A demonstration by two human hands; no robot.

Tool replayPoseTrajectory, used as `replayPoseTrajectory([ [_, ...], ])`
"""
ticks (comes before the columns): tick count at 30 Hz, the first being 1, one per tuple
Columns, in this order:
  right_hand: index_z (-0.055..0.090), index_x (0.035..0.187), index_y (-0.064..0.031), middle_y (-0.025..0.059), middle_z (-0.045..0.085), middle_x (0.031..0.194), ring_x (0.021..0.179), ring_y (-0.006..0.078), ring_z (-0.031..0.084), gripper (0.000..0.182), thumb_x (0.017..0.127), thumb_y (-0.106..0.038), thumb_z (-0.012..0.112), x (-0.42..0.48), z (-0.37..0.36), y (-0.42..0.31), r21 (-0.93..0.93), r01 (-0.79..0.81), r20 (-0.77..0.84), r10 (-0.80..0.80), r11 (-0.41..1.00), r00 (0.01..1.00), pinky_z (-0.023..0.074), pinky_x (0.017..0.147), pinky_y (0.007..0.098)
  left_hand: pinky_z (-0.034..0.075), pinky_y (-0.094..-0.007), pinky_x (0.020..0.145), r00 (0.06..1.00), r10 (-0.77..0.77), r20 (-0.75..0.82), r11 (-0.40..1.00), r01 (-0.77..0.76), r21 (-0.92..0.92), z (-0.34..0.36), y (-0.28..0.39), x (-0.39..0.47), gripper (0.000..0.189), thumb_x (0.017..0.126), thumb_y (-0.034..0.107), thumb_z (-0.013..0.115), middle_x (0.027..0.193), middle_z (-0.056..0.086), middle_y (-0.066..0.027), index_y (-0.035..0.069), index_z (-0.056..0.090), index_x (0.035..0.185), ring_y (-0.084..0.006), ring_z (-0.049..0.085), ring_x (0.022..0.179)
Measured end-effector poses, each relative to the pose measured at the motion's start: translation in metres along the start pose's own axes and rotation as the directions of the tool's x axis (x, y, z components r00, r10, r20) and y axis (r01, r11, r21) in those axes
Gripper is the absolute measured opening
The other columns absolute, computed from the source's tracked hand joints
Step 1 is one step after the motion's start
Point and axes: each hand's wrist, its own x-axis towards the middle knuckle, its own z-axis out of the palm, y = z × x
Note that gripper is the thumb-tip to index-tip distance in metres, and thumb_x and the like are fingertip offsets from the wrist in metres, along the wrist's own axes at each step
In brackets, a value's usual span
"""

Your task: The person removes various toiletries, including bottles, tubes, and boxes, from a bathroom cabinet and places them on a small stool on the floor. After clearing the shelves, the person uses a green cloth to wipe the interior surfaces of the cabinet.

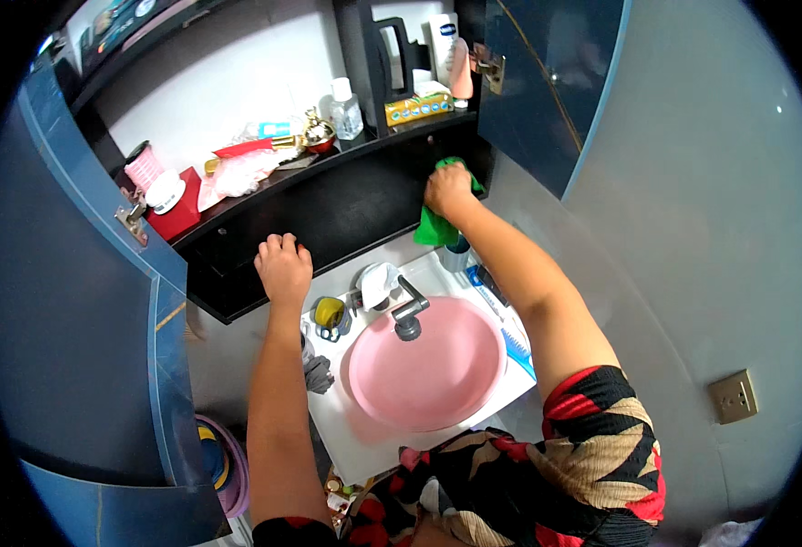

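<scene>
My right hand (449, 189) presses a green cloth (435, 227) against the right end of the black lower shelf (346, 205) of a wall cabinet. Near that shelf's left part is my left hand (284, 268), its fingers slightly curled with no object seen in them; whether they touch the shelf is unclear. On the shelf above stand a clear bottle with a white cap (346, 113), a gold and red ornate bottle (319, 133), a red box (180, 208) and a yellow box (419, 108). A pink basin (431, 369) lies below, under a dark faucet (409, 314).
Open blue cabinet doors stand at left (79, 287) and right (544, 82). Around the basin are a yellow and grey cup (330, 313), a white cloth or bag (377, 284), a blue brush (517, 347) and a dark grey cloth (319, 374). A wall socket (734, 396) is at right.
</scene>
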Motion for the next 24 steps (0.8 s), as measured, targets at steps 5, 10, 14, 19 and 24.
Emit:
replayPoseTrajectory([
  [5,0.071,0.095,-0.0016,0.0146,0.067,0.102,0.1,0.0265,0.063,0.029,0.085,-0.021,0.052,-0.063,-0.003,0.018,0.091,-0.117,-0.2,0.133,0.989,0.971,0.0511,0.084,0.0345,0.042,-0.0445,0.087,0.997,-0.046,0.058,0.999,0.046,0.004,-0.002,0.003,0.002,0.02,0.085,0.022,0.059,0.097,0.057,-0.0114,0.005,0.065,0.093,-0.03,0.053,0.097],
  [10,0.058,0.095,0.0044,0.0205,0.063,0.095,0.092,0.0344,0.063,0.031,0.077,-0.02,0.066,-0.104,-0.022,0.031,0.461,-0.054,-0.334,0.229,0.886,0.914,0.0541,0.078,0.0427,0.042,-0.0439,0.087,0.994,-0.067,0.086,0.997,0.063,0.041,-0.002,0.008,0.002,0.021,0.085,0.023,0.058,0.096,0.056,-0.0124,0.005,0.064,0.093,-0.0302,0.052,0.098],
  [14,0.057,0.09,-0.0008,0.0165,0.062,0.093,0.092,0.0325,0.061,0.024,0.074,-0.017,0.065,-0.08,-0.037,0.009,0.43,0.049,-0.525,0.206,0.902,0.826,0.053,0.074,0.0412,0.042,-0.0438,0.088,0.996,-0.053,0.069,0.998,0.052,0.019,-0.006,0.009,0.002,0.022,0.085,0.023,0.057,0.097,0.056,-0.012,0.005,0.065,0.094,-0.0303,0.052,0.098],
  [19,0.064,0.112,-0.0038,0.0125,0.064,0.117,0.113,0.0287,0.055,0.048,0.085,-0.043,0.057,-0.026,-0.004,0.003,0.317,-0.043,-0.138,0.091,0.947,0.986,0.0409,0.096,0.0409,0.043,-0.0436,0.087,0.997,-0.039,0.061,0.999,0.037,0.024,-0.005,0.006,0.001,0.021,0.085,0.021,0.058,0.099,0.057,-0.011,0.004,0.065,0.096,-0.0297,0.053,0.098],
  [24,0.064,0.118,-0.0039,0.0101,0.064,0.121,0.115,0.0279,0.055,0.048,0.089,-0.041,0.052,-0.01,-0.015,0.007,0.169,-0.049,0.031,0.044,0.984,0.999,0.0468,0.091,0.0403,0.044,-0.0438,0.085,0.998,-0.022,0.066,0.998,0.018,0.058,0.0,0.003,-0.001,0.02,0.085,0.021,0.06,0.103,0.057,-0.0107,0.006,0.064,0.098,-0.0292,0.054,0.099],
])
